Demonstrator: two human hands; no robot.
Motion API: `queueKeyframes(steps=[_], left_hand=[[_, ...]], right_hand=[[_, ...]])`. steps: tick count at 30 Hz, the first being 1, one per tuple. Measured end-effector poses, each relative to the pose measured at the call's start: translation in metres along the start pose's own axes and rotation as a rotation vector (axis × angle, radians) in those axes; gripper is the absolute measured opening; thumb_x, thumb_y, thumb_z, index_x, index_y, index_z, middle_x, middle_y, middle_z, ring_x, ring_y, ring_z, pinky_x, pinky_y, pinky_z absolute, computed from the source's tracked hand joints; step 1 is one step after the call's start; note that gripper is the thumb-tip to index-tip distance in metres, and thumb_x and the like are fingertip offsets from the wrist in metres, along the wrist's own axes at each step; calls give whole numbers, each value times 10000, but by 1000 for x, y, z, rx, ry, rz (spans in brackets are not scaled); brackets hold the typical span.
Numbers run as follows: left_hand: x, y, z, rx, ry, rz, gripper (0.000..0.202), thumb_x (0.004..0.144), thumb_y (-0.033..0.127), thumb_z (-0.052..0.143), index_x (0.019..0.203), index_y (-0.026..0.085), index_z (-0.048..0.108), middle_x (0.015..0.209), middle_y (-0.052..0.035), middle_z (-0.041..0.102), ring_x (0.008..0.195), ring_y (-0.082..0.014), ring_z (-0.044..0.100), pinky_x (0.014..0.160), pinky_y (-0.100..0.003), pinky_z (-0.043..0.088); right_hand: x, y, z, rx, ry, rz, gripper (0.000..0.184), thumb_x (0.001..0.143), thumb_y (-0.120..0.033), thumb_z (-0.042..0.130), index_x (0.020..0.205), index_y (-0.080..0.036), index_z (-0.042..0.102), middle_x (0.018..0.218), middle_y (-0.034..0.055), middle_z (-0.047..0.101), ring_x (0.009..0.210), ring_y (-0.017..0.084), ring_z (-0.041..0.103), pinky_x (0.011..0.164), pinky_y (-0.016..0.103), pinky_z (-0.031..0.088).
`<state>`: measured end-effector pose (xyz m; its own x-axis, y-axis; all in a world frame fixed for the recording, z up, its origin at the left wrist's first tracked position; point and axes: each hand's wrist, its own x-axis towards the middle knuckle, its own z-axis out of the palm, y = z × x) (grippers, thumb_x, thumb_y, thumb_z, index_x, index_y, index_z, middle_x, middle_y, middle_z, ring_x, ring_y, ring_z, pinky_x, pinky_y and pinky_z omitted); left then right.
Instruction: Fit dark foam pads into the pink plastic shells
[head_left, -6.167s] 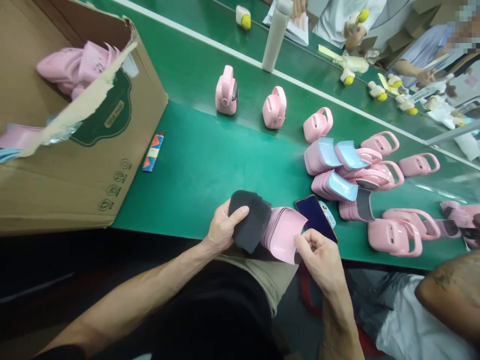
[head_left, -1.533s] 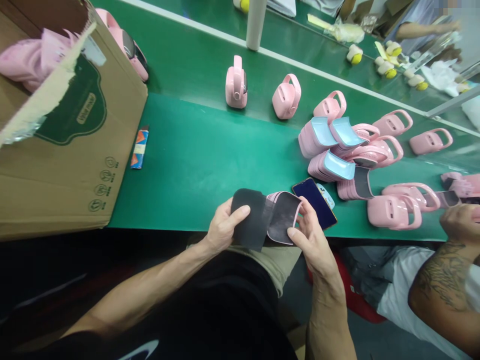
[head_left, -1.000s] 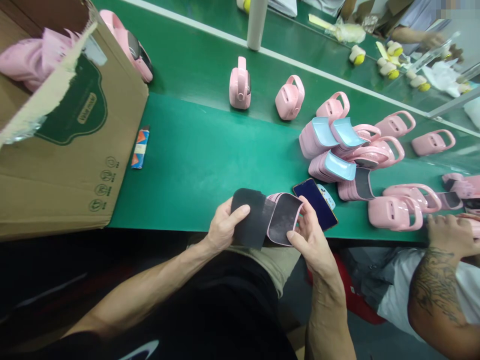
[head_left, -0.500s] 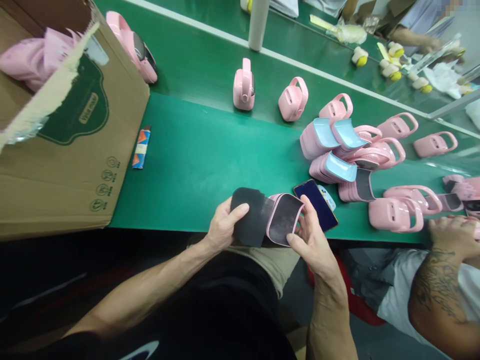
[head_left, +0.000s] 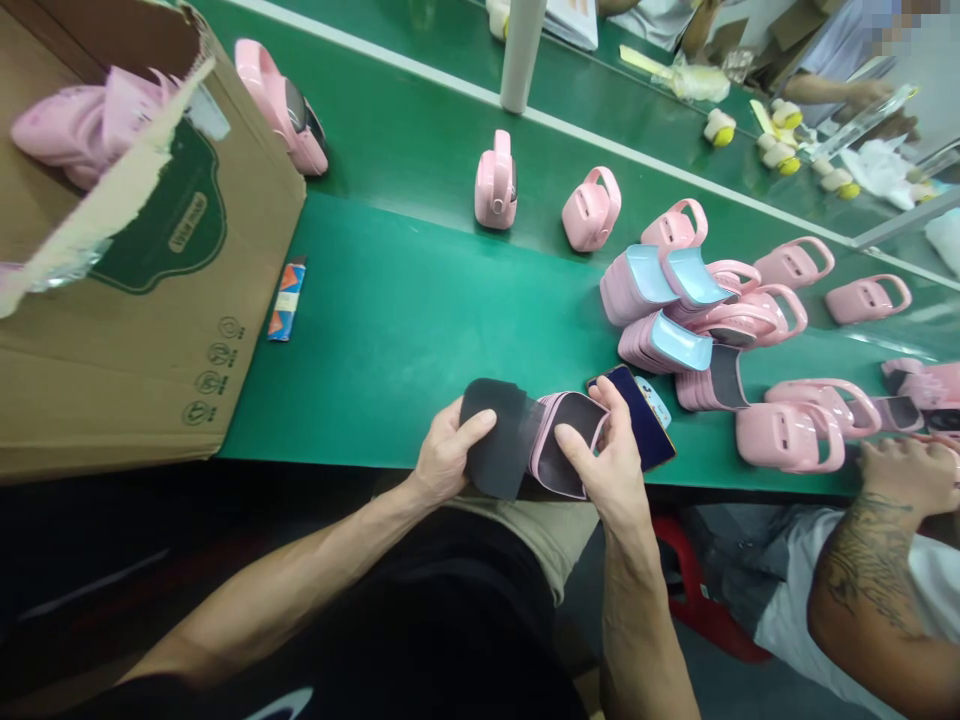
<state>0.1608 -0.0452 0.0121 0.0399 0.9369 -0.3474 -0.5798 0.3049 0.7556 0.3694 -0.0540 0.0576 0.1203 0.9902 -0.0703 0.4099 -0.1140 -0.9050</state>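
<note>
My left hand [head_left: 444, 455] is closed on a dark, rounded flat pad [head_left: 496, 440], thumb on top and fingers underneath. Beside it, my right hand [head_left: 615, 465] grips a small nested stack of curved pink panels [head_left: 553, 465] with dark inner faces. My right thumb presses on the inner face of the top panel, and the fingers wrap its far edge. The pad's right side meets or overlaps the stack's left end; I cannot tell whether they are joined. Both are held at the table's front edge.
A cardboard box [head_left: 255, 230] stands at left, with a small orange-blue packet [head_left: 286, 302] beside it. Stacks of pink panels [head_left: 637, 285], a phone [head_left: 637, 415] and several pink handled housings [head_left: 787, 438] lie at right. A co-worker's tattooed arm [head_left: 862, 560] is close on the right.
My right thumb has moved up and inward onto the top panel's inner face, and the right fingers have shifted along its edge. My left hand keeps its hold on the pad.
</note>
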Motion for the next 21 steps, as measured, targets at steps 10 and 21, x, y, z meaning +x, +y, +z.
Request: queueKeyframes(steps=[10, 21], left_hand=[[-1, 1, 2, -11, 5, -1, 522, 771, 511, 947, 1079, 133, 762, 914, -101, 804, 827, -254, 763, 727, -327, 626], [-1, 7, 5, -218, 5, -55, 628, 740, 481, 981, 1175, 104, 730, 1014, -145, 804, 863, -257, 774, 799, -355, 658]], right_hand=[[-17, 6, -20, 281, 351, -12, 380, 1008, -496, 750, 1275, -227, 725, 1304, 117, 730, 1149, 274, 742, 968, 439, 590], [-45, 14, -29, 349, 472, -33, 306, 995, -469, 792, 931, -174, 743, 943, 27, 731, 856, 145, 675, 779, 282, 528]])
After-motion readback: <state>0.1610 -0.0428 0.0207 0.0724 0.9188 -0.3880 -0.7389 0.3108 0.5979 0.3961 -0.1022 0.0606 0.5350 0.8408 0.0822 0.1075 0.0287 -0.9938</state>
